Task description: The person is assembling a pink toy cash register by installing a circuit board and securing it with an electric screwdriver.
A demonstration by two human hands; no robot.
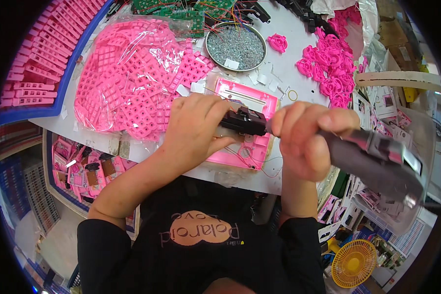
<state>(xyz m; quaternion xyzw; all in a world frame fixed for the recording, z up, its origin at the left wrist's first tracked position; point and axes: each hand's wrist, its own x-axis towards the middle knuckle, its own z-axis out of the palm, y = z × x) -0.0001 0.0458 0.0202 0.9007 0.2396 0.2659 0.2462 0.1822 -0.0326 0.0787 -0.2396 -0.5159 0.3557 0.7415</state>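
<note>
My right hand [306, 139] is wrapped round a dark grey electric screwdriver [372, 166]. Its tip end points left, at a small black plastic part [245, 121]; whether the bit touches a screw is hidden. With bent fingers and thumb, my left hand [193, 127] grips that black part from the left side. Beneath both hands lies a pink rectangular plastic housing [236, 159] on the white table. Thin red wires trail over its lower right corner. Part of the housing's middle is covered by the black part and my fingers.
Behind the housing stands a round metal dish [236, 70] of small screws. A clear bag of pink keypads [127, 78] lies left, beside a blue-rimmed tray [63, 88]. Green circuit boards [181, 22] are at the back. Pink rings [328, 68] pile up right; a yellow fan [353, 264] stands lower right.
</note>
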